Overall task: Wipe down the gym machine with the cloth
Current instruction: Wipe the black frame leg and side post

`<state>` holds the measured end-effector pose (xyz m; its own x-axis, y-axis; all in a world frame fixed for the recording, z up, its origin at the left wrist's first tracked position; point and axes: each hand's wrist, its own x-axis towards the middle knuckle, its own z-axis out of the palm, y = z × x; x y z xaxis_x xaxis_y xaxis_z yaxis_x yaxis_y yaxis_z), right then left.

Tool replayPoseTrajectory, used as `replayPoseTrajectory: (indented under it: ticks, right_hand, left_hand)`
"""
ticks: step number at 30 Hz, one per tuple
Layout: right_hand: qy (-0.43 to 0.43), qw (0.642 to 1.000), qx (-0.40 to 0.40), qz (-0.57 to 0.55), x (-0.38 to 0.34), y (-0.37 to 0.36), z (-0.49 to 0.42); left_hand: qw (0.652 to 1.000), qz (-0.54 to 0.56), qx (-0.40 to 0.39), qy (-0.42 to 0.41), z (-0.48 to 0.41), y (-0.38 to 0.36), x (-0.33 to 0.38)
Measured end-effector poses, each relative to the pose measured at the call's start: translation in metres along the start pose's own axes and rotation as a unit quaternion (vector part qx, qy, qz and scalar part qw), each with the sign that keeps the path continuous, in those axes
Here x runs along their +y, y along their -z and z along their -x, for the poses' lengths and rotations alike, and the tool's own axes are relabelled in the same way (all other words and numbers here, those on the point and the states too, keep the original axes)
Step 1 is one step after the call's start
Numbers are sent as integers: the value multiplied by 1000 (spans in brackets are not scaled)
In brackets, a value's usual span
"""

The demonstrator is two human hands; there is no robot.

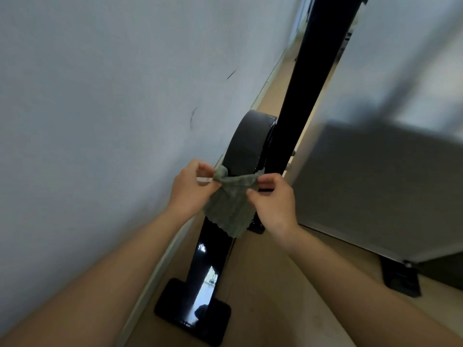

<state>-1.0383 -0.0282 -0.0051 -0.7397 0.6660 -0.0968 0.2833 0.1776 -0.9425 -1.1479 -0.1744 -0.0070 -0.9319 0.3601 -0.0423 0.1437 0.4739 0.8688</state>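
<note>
Cloth of grey-green ribbed fabric (230, 209) hangs between the two hands, the left hand (190, 189) pinching its bunched upper corner and the right hand (273, 199) pinching the opposite corner. Just beyond the hands stands the glossy black gym machine (315, 71), its round dark housing (245, 144) right behind the cloth, its base bar (208, 259) running beneath them over the pale wooden floor (263, 284).

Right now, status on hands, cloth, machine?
Left hand and right hand each pinch a top corner of the green cloth. Cloth hangs between them over the black machine frame, contact unclear. Wall close on left.
</note>
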Motion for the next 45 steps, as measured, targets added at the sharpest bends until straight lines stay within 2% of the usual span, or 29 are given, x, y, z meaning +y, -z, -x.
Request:
replayPoseTrajectory:
  ticks: [3, 6, 9, 14, 18, 20, 26, 34, 38, 45]
  right_hand:
    - [121, 989, -26, 81, 4, -5, 13]
    - [171, 978, -41, 115, 14, -10, 18]
    - [224, 950, -48, 213, 23, -13, 14]
    - [280, 896, -43, 342, 18, -13, -6]
    - [287, 875, -19, 389, 7, -11, -23]
    - [279, 874, -20, 398, 0, -12, -30]
    - [257, 883, -15, 392, -16, -14, -41]
    - [245, 869, -6, 430, -26, -13, -52]
    - [269, 880, -7, 392, -11, -10, -46]
    - [276, 924, 13, 266, 21, -8, -33]
  left_hand:
    - [1000, -7, -22, -12, 5, -6, -8]
    - [998, -28, 33, -39, 2, -12, -9]
    - [996, -18, 67, -52, -4, -17, -8]
    - [986, 17, 130, -105, -20, -29, 3]
    - [971, 24, 185, -150, -36, -36, 14]
    - [971, 42, 168, -163, -44, -38, 15]
    - [971, 107, 24, -212, -61, -36, 7]
    - [972, 70, -75, -211, -93, -36, 22]
    - [970, 81, -78, -217, -89, -36, 19]
    - [976, 42, -57, -205, -57, -28, 1]
